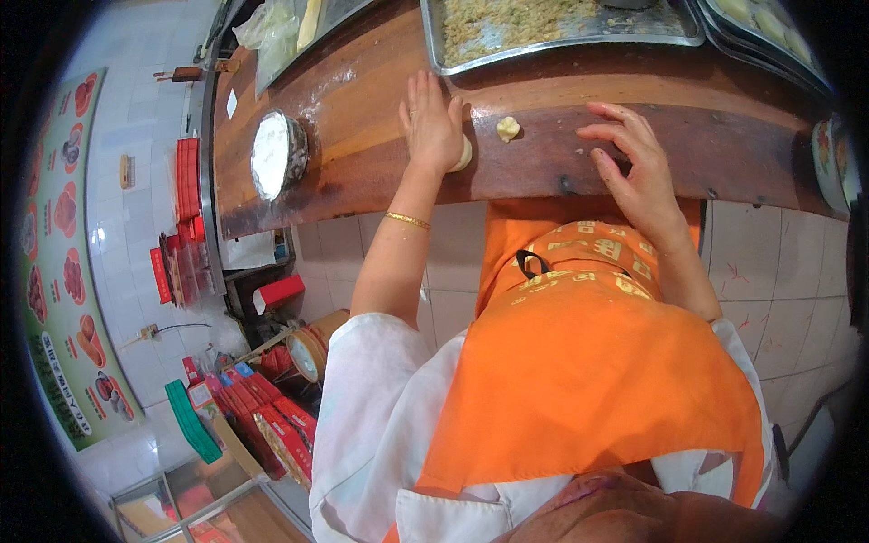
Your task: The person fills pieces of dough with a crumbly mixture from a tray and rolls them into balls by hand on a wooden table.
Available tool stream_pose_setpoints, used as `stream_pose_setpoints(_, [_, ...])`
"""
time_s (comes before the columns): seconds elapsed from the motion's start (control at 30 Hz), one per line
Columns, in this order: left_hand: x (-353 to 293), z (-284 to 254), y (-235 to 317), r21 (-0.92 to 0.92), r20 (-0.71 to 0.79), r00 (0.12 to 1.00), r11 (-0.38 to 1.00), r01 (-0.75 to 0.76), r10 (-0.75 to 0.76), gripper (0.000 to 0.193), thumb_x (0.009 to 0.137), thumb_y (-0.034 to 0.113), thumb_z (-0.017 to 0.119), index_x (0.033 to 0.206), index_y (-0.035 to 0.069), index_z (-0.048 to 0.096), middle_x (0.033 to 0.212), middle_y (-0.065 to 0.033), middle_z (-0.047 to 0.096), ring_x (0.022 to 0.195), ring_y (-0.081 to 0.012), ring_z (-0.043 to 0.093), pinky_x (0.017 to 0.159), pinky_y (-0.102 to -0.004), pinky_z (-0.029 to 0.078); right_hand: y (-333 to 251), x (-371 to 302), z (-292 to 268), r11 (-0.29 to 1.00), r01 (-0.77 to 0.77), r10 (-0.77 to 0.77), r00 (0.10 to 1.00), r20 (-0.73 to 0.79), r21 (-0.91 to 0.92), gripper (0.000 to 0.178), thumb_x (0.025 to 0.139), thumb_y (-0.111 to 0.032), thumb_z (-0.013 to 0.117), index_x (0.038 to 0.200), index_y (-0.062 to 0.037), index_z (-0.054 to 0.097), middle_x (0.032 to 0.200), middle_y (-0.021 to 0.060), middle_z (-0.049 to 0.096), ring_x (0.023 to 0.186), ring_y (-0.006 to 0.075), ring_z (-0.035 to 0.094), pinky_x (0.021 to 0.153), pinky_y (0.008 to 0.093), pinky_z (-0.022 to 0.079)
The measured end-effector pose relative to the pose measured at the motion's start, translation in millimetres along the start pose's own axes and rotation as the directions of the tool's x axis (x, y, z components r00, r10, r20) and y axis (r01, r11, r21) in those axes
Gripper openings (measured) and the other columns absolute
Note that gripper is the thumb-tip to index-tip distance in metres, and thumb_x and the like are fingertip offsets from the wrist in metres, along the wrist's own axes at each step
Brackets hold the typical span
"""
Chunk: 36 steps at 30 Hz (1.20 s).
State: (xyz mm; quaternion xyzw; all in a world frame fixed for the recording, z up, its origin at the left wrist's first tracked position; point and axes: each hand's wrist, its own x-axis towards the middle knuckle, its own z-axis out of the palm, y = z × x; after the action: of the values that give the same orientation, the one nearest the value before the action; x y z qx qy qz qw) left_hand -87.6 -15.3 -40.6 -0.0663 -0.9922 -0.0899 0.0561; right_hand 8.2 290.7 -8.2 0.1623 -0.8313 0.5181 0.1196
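Note:
My left hand (433, 125) lies flat with its fingers stretched out over a pale piece of dough (465, 155). Only the dough's edge shows beside the palm, near the front of the wooden table (534, 172). A small lump of cream-coloured dough (508, 128) sits on the wood between my hands. To the right of it, my right hand (629, 158) hovers by the table's front edge. Its fingers are apart and loosely bent, with nothing in them.
A metal tray (570, 52) of crumbly tan filling stands beyond my hands. At left is a bowl of white flour (273, 156). Stacked trays (769, 45) hold pale pieces at far right, above a patterned bowl (835, 163). Red boxes (262, 407) crowd the lower left.

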Motion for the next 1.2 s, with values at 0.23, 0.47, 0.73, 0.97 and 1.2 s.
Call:
stream_pose_setpoints(0.23, [-9,-15,0,-0.232,0.017,1.000,0.972,0.027,-0.024,0.062,0.104,0.034,0.038,0.153,-0.001,0.027,0.161,-0.0179,0.025,0.152,-0.0318,0.015,0.121,-0.0513,0.008,-3,-6,-5,1.000,-0.017,0.018,0.999,0.037,-0.013,0.019,0.087,-0.004,0.064,0.106,-0.0063,0.065,0.132,0.0112,0.057,0.125,0.0326,0.051,0.102,0.0416,0.044])
stream_pose_setpoints(0.47, [-13,-5,6,-0.048,-0.026,0.992,0.991,-0.123,0.121,0.068,0.103,0.031,0.042,0.155,-0.004,0.015,0.162,-0.0207,0.021,0.152,-0.0355,0.014,0.121,-0.0530,0.008,1,-14,2,0.999,-0.046,0.047,0.997,0.068,-0.010,0.019,0.087,-0.003,0.063,0.106,-0.0064,0.065,0.132,0.0114,0.056,0.125,0.0324,0.051,0.100,0.0409,0.046])
stream_pose_setpoints(0.73, [-12,-4,9,0.052,-0.012,0.996,0.995,-0.083,0.084,0.074,0.102,0.035,0.043,0.155,-0.007,0.011,0.163,-0.0218,0.016,0.153,-0.0344,0.010,0.121,-0.0528,0.006,-6,-15,0,0.999,-0.052,0.051,0.998,0.039,0.007,0.019,0.087,-0.003,0.064,0.105,-0.0061,0.065,0.132,0.0116,0.057,0.125,0.0323,0.051,0.099,0.0407,0.046])
stream_pose_setpoints(0.97, [-6,-3,-3,-0.316,-0.034,0.999,0.949,0.010,-0.022,0.071,0.100,0.043,0.047,0.153,0.000,0.025,0.159,-0.0216,0.025,0.151,-0.0352,0.017,0.120,-0.0532,0.010,-24,-18,-10,0.999,0.045,-0.045,0.999,0.010,-0.023,0.019,0.086,-0.002,0.063,0.104,-0.0059,0.065,0.130,0.0116,0.058,0.125,0.0324,0.052,0.103,0.0413,0.043])
stream_pose_setpoints(1.2, [-68,-27,8,-0.132,-0.096,0.972,0.965,-0.226,0.214,0.058,0.094,0.027,0.065,0.142,0.002,0.044,0.138,-0.0202,0.051,0.131,-0.0335,0.046,0.109,-0.0429,0.036,-21,-35,-19,0.990,-0.140,0.140,0.989,0.058,0.001,0.018,0.088,-0.003,0.063,0.105,-0.0068,0.065,0.131,0.0101,0.057,0.123,0.0310,0.052,0.092,0.0384,0.049])
